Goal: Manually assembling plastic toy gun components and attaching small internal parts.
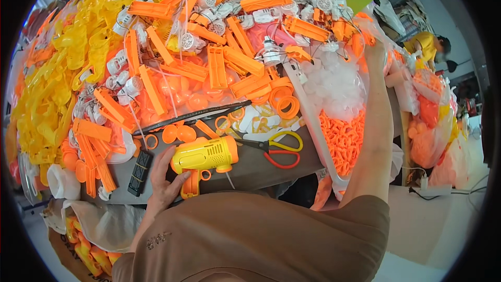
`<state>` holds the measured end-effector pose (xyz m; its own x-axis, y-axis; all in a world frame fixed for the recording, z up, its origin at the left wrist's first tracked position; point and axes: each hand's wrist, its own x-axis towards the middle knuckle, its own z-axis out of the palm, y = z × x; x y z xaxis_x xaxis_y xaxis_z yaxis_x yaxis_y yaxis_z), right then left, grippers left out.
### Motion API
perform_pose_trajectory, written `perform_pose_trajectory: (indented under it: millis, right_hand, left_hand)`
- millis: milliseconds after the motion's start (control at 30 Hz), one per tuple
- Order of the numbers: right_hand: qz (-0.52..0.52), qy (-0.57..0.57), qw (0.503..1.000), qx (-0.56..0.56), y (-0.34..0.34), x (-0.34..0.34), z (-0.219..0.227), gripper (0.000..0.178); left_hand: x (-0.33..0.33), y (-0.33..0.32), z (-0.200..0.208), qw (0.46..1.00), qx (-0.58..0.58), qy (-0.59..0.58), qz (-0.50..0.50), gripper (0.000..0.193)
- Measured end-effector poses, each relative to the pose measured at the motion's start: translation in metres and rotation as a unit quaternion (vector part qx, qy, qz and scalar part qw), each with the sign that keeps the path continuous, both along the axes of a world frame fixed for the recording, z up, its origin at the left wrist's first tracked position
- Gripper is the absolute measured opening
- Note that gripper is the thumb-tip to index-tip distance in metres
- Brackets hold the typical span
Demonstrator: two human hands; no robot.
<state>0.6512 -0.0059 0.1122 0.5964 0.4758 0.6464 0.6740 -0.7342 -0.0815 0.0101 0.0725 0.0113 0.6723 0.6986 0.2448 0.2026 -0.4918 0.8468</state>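
My left hand (165, 181) is closed round the back of a yellow and orange toy gun (209, 154), at the table's near edge. Its orange handle points toward me, and a small orange ring (205, 175) shows beside it. My right arm stretches to the far right, where my right hand (373, 52) is among orange plastic parts (357, 44); its fingers are mostly hidden. Just right of the toy gun lie scissors (265, 147) with one yellow and one red handle. A black ridged block (139, 173) rests left of my left hand.
Yellow shells (47, 109) heap at left. White motor units (271, 52) and orange strips (216, 68) pile at the back. A bin (319, 149) at right holds orange clips (342, 138) and clear caps (331, 81). Below left stands a carton (62, 248). Another person (424, 47) is at far right.
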Motion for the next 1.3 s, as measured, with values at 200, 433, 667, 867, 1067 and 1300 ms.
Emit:
perform_pose_trajectory:
  millis: [200,433,667,867,1067,1300]
  right_hand:
    - [0.082,0.351,0.904,0.229,-0.006,-0.023,0.044,0.030]
    - [0.207,0.381,0.864,0.257,0.037,-0.094,0.087,0.033]
    - [0.460,0.466,0.750,0.094,0.113,-0.277,0.059,0.041]
    - [0.530,0.254,0.808,-0.051,0.151,-0.353,-0.013,0.042]
    - [0.517,0.148,0.822,-0.189,0.160,-0.381,-0.024,0.038]
    - [0.558,0.107,0.781,-0.260,0.164,-0.376,-0.004,0.033]
  left_hand:
    - [-0.001,0.000,-0.002,1.000,-0.016,-0.016,0.016,0.058]
    - [0.003,-0.001,0.002,1.000,0.010,-0.017,0.022,0.058]
    - [-0.001,-0.002,-0.001,0.999,0.042,-0.009,0.029,0.059]
    - [0.003,0.000,0.000,0.998,0.051,-0.014,0.032,0.060]
    - [0.010,-0.004,-0.003,0.997,0.061,-0.004,0.045,0.060]
    - [0.012,-0.005,-0.006,0.995,0.078,-0.008,0.054,0.062]
